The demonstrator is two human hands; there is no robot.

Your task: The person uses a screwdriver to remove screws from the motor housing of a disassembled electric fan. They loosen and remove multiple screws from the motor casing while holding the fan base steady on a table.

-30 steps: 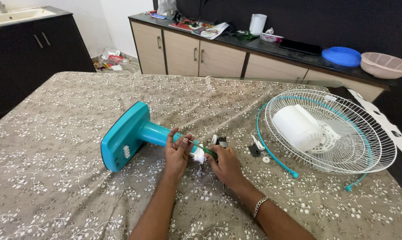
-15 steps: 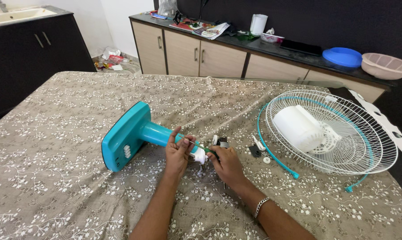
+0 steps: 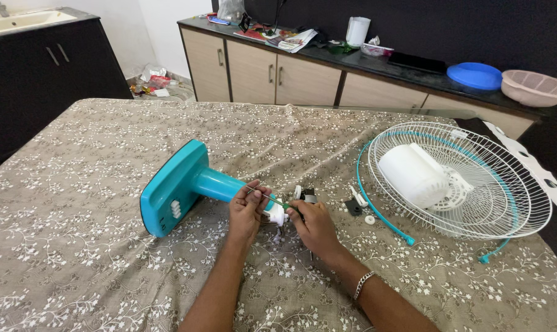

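Teal fan stand (image 3: 189, 184) lies on its side at centre-left of the head view, its flat base toward the left and its neck pointing right into the hands. The left hand (image 3: 246, 212) is clenched around the neck end, hiding it. The right hand (image 3: 315, 226) grips a green-handled screwdriver (image 3: 284, 205), whose thin shaft runs up-left to the left fingertips; the white fitting (image 3: 277, 215) between the hands is hard to make out. Small loose parts (image 3: 358, 206) lie just right of the hands. The white wire fan guard (image 3: 460, 181) fills the right side, near the table edge. Bare patterned tablecloth (image 3: 75, 270) spreads at lower left.
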